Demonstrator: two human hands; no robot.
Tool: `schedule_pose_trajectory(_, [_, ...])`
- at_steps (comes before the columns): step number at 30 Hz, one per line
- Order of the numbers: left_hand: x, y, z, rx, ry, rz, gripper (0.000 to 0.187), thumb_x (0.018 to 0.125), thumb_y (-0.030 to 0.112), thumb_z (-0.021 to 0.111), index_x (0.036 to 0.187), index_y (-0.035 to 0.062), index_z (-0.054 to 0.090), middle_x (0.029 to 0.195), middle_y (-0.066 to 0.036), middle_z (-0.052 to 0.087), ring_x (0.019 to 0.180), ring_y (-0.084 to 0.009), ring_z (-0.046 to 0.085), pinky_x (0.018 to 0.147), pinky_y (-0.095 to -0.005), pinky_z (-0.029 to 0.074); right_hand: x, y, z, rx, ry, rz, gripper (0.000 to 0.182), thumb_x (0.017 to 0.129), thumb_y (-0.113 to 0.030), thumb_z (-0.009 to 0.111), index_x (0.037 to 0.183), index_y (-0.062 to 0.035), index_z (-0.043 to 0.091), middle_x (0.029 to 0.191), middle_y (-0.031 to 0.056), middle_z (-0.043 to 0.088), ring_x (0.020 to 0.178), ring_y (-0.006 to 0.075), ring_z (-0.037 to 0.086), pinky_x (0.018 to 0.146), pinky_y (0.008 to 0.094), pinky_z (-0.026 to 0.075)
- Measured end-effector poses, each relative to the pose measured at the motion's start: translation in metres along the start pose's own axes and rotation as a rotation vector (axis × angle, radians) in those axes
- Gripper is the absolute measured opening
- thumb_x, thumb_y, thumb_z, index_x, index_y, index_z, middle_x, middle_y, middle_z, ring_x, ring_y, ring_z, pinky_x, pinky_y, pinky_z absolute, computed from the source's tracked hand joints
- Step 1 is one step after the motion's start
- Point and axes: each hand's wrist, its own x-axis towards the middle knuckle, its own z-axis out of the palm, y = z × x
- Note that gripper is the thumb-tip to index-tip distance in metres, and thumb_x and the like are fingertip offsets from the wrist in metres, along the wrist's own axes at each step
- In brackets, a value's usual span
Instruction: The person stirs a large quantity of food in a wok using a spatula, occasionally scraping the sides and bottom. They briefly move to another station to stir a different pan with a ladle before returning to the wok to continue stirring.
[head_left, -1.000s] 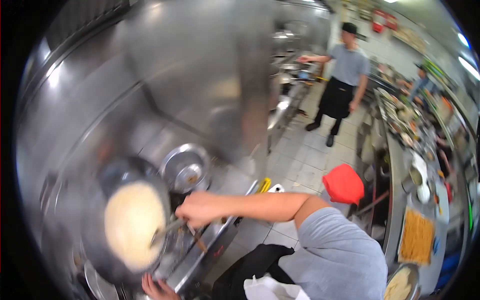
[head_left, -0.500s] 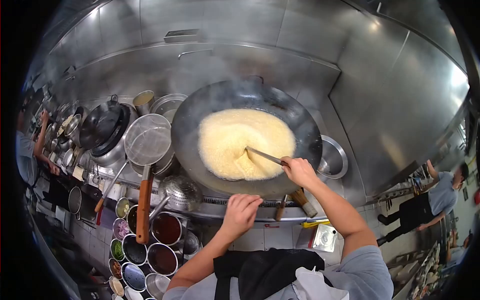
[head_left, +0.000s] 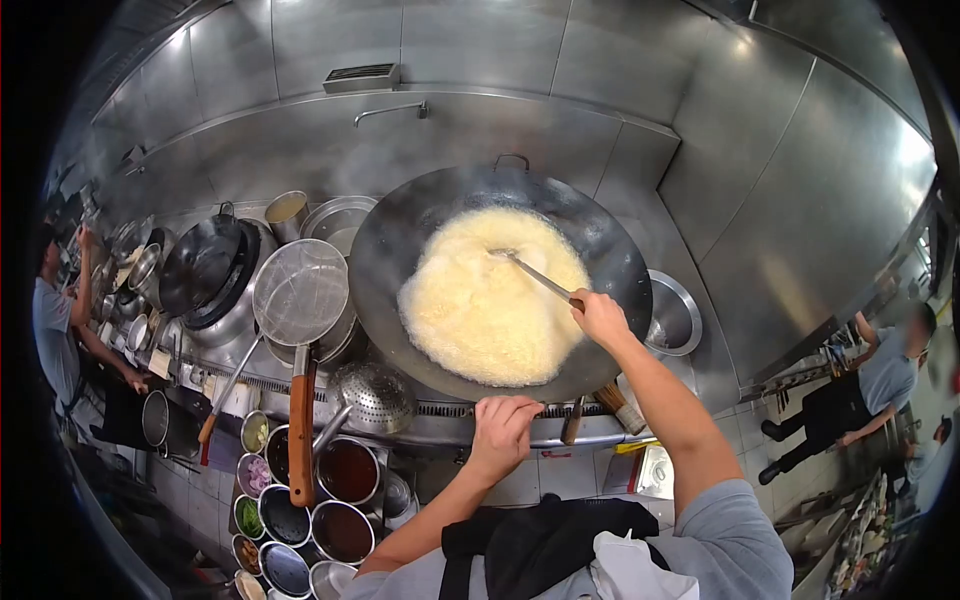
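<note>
Pale froth (head_left: 480, 325) partly hides the head of the utensil (head_left: 543, 280).

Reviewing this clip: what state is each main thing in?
Large wok: uncovered, partly filled
Yellow contents: frothy
Long-handled utensil: head in contents, gripped by right hand
Left hand: fingers curled near wok rim, contact unclear
Mesh strainer: unheld
Tap: no flow visible

One large wok (head_left: 612, 240) fills the centre, holding one ladle (head_left: 541, 278). Rightward sits one steel bowl (head_left: 680, 316); left of centre, one mesh strainer (head_left: 300, 290) and one perforated scoop (head_left: 374, 398). Lower left: two dark red sauces (head_left: 347, 471) (head_left: 342, 531). Upper left: one tap (head_left: 422, 109). Below centre: two hands, left hand (head_left: 503, 437) and right hand (head_left: 602, 318).
</note>
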Motion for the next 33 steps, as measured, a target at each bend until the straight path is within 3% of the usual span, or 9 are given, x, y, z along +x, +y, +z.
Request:
schedule_pose_trajectory(4, [-0.004, 0.006, 0.007, 0.059, 0.033, -0.013, 0.034, 0.082, -0.004, 0.072, 0.112, 0.0107, 0.076, 0.114, -0.005, 0.075, 0.109, -0.0290, 0.068, 0.102, -0.0470, 0.045, -0.024, 0.035, -0.017, 0.115, -0.060, -0.028, 0.034, 0.095, -0.020, 0.073, 0.127, -0.0087, 0.078, 0.116, 0.0199, 0.081, 0.111, 0.0410, 0.077, 0.100, 0.0503, 0.060])
schedule_pose_trajectory(7, [-0.005, 0.015, 0.012, 0.124, 0.057, -0.071, 0.036, 0.083, -0.005, 0.070, 0.113, 0.0125, 0.077, 0.116, -0.005, 0.075, 0.115, -0.0308, 0.067, 0.116, -0.0561, 0.042, -0.049, 0.059, -0.028, 0.227, -0.115, -0.124, 0.038, 0.092, -0.015, 0.079, 0.127, -0.0020, 0.076, 0.115, 0.0188, 0.082, 0.110, 0.0372, 0.079, 0.098, 0.0458, 0.062])
schedule_pose_trajectory(10, [-0.005, 0.019, 0.015, 0.206, 0.078, -0.064, 0.036, 0.083, -0.005, 0.070, 0.113, 0.0138, 0.078, 0.117, -0.004, 0.075, 0.116, -0.0311, 0.067, 0.117, -0.0567, 0.042, -0.080, 0.072, -0.048, 0.266, -0.151, -0.184, 0.037, 0.093, -0.013, 0.079, 0.127, -0.0003, 0.076, 0.114, 0.0201, 0.082, 0.111, 0.0367, 0.079, 0.098, 0.0447, 0.062])
schedule_pose_trajectory(14, [-0.002, 0.032, 0.016, 0.262, 0.130, -0.108, 0.024, 0.091, 0.000, 0.075, 0.111, 0.0112, 0.078, 0.116, -0.005, 0.075, 0.115, -0.0312, 0.068, 0.117, -0.0571, 0.043, -0.118, 0.086, -0.076, 0.339, -0.233, -0.226, 0.038, 0.094, -0.009, 0.079, 0.130, 0.0039, 0.074, 0.119, 0.0219, 0.082, 0.115, 0.0342, 0.079, 0.099, 0.0420, 0.061])
schedule_pose_trajectory(24, [-0.015, 0.052, 0.021, 0.246, 0.135, -0.181, 0.024, 0.088, -0.003, 0.074, 0.108, 0.0092, 0.078, 0.127, -0.009, 0.074, 0.132, -0.0364, 0.065, 0.123, -0.0623, 0.039, -0.181, 0.116, -0.156, 0.319, -0.356, -0.261, 0.037, 0.093, -0.011, 0.081, 0.129, -0.0031, 0.077, 0.115, 0.0180, 0.083, 0.111, 0.0306, 0.081, 0.096, 0.0398, 0.063])
schedule_pose_trajectory(27, [-0.027, 0.054, 0.016, 0.192, 0.060, -0.114, 0.019, 0.082, -0.006, 0.069, 0.091, 0.0101, 0.075, 0.140, -0.012, 0.071, 0.144, -0.0410, 0.058, 0.126, -0.0674, 0.035, -0.185, 0.124, -0.196, 0.283, -0.353, -0.252, 0.037, 0.091, -0.009, 0.082, 0.127, -0.0030, 0.078, 0.114, 0.0176, 0.083, 0.110, 0.0294, 0.081, 0.097, 0.0389, 0.063])
schedule_pose_trajectory(30, [-0.032, 0.059, 0.006, 0.205, 0.023, -0.101, 0.015, 0.081, -0.007, 0.068, 0.084, 0.0081, 0.069, 0.139, -0.013, 0.071, 0.143, -0.0418, 0.059, 0.124, -0.0669, 0.038, -0.182, 0.132, -0.217, 0.204, -0.308, -0.198, 0.038, 0.089, -0.008, 0.083, 0.126, -0.0047, 0.079, 0.115, 0.0165, 0.083, 0.110, 0.0285, 0.082, 0.099, 0.0382, 0.063])
schedule_pose_trajectory(33, [-0.038, 0.058, -0.003, 0.202, 0.046, -0.098, 0.014, 0.081, -0.007, 0.068, 0.079, 0.0056, 0.063, 0.138, -0.014, 0.071, 0.142, -0.0428, 0.060, 0.121, -0.0633, 0.043, -0.168, 0.142, -0.211, 0.066, -0.260, -0.175, 0.037, 0.089, -0.012, 0.083, 0.126, -0.0084, 0.079, 0.115, 0.0164, 0.083, 0.106, 0.0337, 0.081, 0.098, 0.0425, 0.063])
